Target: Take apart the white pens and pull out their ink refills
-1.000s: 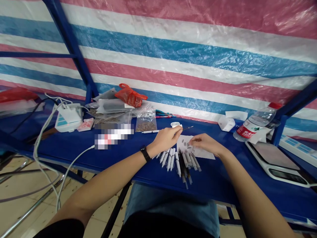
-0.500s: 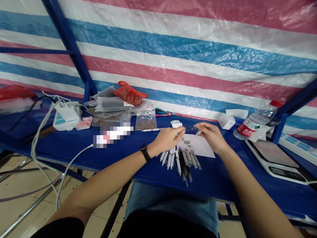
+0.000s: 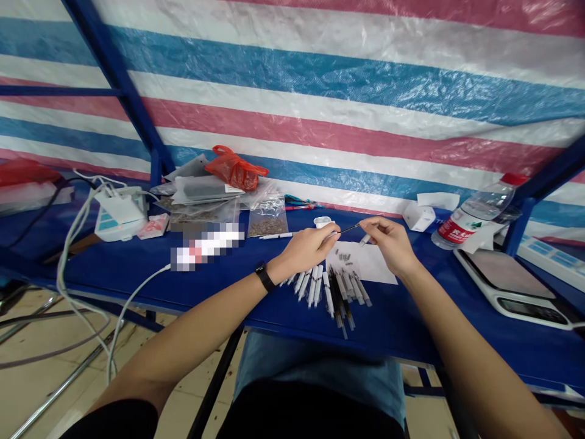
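Note:
A thin dark rod like a pen refill (image 3: 348, 230) spans the gap between my hands above the table. My left hand (image 3: 313, 247) pinches one end, and my right hand (image 3: 387, 241) has its fingertips at the other. A short light-grey tube like a pen part (image 3: 364, 240) also sits in my right fingers. Below lies white paper (image 3: 381, 268) with several small springs (image 3: 343, 256). In front of it are white pen barrels (image 3: 314, 285), dark refills (image 3: 339, 305) and grey tube pieces (image 3: 354, 288). Any spring on the rod is too small to tell.
Right: a scale (image 3: 512, 280), a water bottle (image 3: 473, 213) and a white box (image 3: 418, 216). Left: a power strip (image 3: 121, 216) with cables, plastic bags of small parts (image 3: 267, 216) and a red bag (image 3: 235, 167). A small white cup (image 3: 322, 221) stands behind my left hand.
Both hands keep the rod between them and have shifted only slightly. The view has moved a little, and the right fingers have closed somewhat differently round the rod's end.

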Available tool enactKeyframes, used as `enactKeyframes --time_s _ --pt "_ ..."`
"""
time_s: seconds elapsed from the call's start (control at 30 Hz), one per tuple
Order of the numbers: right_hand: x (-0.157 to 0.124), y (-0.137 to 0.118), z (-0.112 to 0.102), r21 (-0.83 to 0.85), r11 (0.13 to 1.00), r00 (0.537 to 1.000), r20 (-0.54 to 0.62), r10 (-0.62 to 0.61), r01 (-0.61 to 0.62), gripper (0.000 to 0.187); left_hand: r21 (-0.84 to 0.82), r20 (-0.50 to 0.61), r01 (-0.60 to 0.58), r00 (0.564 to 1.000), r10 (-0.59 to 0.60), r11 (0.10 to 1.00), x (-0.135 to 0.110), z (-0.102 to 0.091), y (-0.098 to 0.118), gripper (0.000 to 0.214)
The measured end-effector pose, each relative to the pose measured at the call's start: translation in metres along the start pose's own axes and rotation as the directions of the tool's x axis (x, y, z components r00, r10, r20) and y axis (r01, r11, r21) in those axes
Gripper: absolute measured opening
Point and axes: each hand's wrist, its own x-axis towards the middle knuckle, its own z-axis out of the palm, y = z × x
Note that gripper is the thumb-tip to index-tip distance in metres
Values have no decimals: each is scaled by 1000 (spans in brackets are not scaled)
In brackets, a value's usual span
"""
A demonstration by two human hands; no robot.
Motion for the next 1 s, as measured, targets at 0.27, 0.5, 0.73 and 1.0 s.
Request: enactKeyframes --time_s 0.27,0.5,0.73,1.0 --pt "10 -11 -26 113 991 997 7 72 -73 39 71 2 -5 1000 4 997 4 -24 -17 27" --pt "-5 -18 -11 -16 957 902 328 280 -291 34 70 318 135 936 -150 988 1 -48 -31 15" --pt "-19 -22 7 -159 904 739 529 418 -397 31 91 491 402 778 -392 911 -3 -54 -31 8" --pt "-20 -16 10 -157 911 756 514 406 -383 37 94 544 449 724 -424 888 -3 -55 -26 11"
